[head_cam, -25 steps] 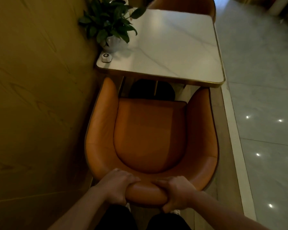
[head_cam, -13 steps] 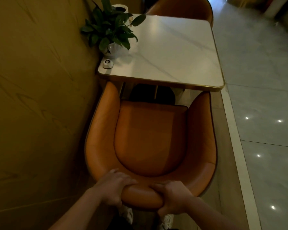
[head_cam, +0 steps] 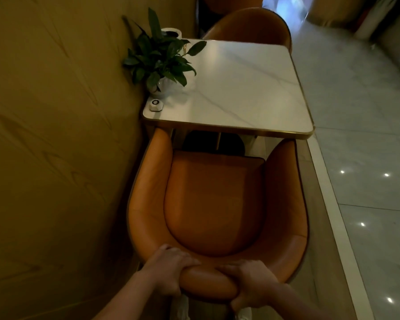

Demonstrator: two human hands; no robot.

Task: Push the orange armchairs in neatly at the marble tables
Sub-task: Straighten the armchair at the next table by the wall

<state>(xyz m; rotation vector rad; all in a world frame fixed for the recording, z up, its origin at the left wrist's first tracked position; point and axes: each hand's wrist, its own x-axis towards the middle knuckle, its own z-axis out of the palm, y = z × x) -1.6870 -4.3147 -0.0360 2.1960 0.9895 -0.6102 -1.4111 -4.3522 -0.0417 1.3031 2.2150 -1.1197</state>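
Note:
An orange armchair faces a white marble table with a gold rim. The tips of its two arms reach just under the table's near edge. My left hand and my right hand both grip the top of the chair's backrest, close together at its middle. A second orange armchair stands at the table's far side, its back showing above the tabletop.
A wood-panelled wall runs close along the chair's left side. A potted plant and a small white call button sit on the table's left edge. A pale tiled floor lies to the right, past a raised strip.
The chair has slid slightly forward toward the table, its arm tips now tucked at the table's edge. My hands keep their grip. The view has tilted up, showing more of the far chair.

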